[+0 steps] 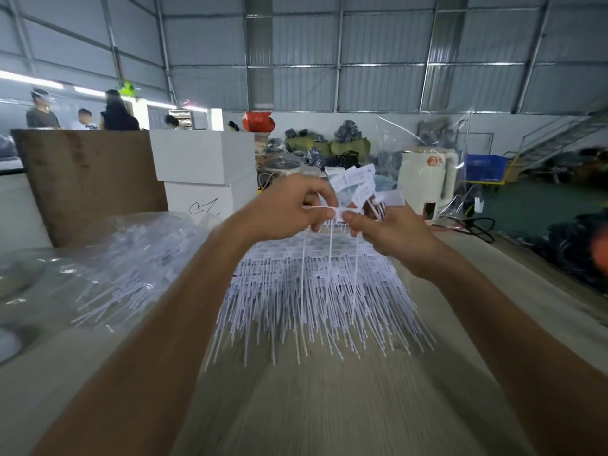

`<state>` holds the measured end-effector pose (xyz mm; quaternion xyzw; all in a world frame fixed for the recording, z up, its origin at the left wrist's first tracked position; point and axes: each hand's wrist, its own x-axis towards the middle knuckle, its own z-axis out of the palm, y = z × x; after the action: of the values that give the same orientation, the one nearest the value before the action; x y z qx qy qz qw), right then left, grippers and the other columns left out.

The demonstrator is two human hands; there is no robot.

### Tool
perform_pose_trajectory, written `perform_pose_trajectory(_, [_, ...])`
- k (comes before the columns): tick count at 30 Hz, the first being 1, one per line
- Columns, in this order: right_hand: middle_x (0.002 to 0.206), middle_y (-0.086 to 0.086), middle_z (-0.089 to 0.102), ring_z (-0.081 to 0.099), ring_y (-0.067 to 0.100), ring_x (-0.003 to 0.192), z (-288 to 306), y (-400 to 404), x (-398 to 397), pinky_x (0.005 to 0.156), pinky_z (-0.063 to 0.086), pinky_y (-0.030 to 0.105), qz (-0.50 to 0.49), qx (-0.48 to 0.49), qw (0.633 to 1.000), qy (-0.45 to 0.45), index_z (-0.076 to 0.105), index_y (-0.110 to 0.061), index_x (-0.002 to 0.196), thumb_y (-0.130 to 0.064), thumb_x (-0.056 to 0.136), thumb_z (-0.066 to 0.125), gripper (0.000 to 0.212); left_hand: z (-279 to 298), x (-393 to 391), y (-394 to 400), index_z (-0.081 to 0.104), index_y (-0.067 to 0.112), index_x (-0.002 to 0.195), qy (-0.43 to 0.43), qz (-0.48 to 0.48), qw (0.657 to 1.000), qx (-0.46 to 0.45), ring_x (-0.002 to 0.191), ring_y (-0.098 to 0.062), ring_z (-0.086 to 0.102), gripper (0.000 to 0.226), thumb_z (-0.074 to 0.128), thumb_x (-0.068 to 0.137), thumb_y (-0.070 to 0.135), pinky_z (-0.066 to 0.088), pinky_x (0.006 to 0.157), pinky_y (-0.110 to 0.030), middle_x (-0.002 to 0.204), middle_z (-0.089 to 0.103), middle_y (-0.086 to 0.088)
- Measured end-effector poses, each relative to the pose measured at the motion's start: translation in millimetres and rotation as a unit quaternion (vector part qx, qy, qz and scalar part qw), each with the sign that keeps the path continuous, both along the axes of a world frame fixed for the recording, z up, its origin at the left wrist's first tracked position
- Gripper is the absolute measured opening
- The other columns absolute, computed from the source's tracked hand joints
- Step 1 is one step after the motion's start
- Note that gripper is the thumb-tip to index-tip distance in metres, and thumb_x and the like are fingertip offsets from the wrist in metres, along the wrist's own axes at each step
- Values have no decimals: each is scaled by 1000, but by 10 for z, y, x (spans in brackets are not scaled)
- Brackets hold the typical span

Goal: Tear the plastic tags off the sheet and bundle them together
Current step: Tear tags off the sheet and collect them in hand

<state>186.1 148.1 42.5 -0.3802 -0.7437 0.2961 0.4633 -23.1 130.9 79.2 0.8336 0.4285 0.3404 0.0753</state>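
Two hands are working above the pale wood-grain surface [329, 406]: the left hand [289, 205] and right hand [391, 235] are each pinching a white plastic strip of tags [332, 210], thin tails hanging downward over the heaped tag sheets [316, 291] near the surface's far edge.

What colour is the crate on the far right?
Blue; the crate shows in the head view, beyond the right hand.

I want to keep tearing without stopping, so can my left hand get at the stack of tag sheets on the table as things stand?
Probably not yet. The left hand pinches a strip of tags with the right hand. The stack of tag sheets lies uncovered just below both hands, so the way is free once it lets go.
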Motion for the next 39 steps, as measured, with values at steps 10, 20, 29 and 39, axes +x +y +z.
perform_pose_trajectory(10, [58, 7, 44, 30, 26, 51, 94, 69, 78, 50, 21, 32, 36, 11, 999, -7, 74, -11, 88, -36, 93, 71, 26, 57, -54, -21, 73, 15, 92, -161, -52, 984, -48, 58, -21, 58, 10, 66, 94, 9, 42, 57, -27, 64, 71, -8])
perform_pose_trajectory(20, [92, 4, 66, 56, 16, 77, 203, 12, -7, 65, 42, 29, -26, 410, 897, -163, 72, -2, 104, 7, 92, 65, 17, 85, -17, 48, 65, -16, 108, -328, -8, 922, -204, 37, -10, 35, 34, 42, 82, -14, 24, 46, -21, 55, 56, -5])
perform_pose_trajectory(29, [79, -15, 68, 64, 1, 70, 268, 87, 100, 57, 44, 9, -144, 201, 968, -45, 71, -18, 98, -19, 98, 66, 5, 28, 48, -58, 69, 30, 101, -56, 32, 992, -108, 64, -5, 62, 8, 70, 93, 34, 51, 53, -18, 115, 57, 27])
perform_pose_trajectory(39, [71, -9, 70, 55, -6, 48, 189, -2, 2, 47, 38, 5, 29, 92, 994, 60, 70, -16, 107, -18, 96, 69, 11, 87, 105, -63, 70, 18, 93, -133, 31, 989, 51, 44, 4, 49, 12, 68, 95, 30, 44, 58, -27, 57, 59, 27])
